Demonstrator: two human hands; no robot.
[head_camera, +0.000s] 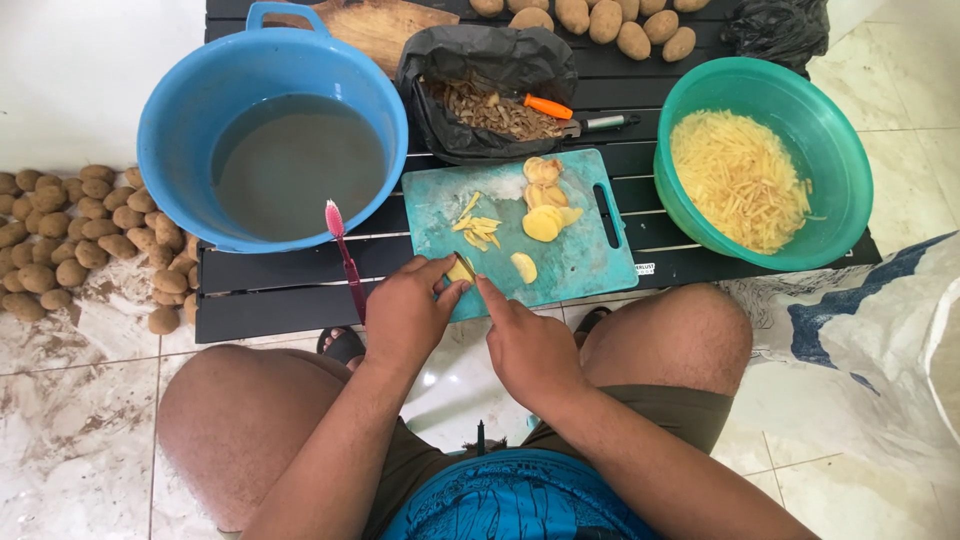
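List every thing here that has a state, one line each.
Blue tub: holds murky water.
Green bowl: filled with potato strips.
Black bag: open, peels inside.
Cutting board: carries slices and a few strips.
Left hand: pinching a potato piece on the board.
Right hand: fingers curled, its tool hidden.
Toothbrush: leaning on the tub.

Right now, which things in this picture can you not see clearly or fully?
Head view only:
- The knife blade, if any: the right hand covers whatever it holds.
- The potato piece under the left hand: its fingers hide most of it.
- The row of potatoes at the top: cut off by the edge.
- The blue basin floor: cloudy water hides it.
- The black bag: its folds hide some of the peels.
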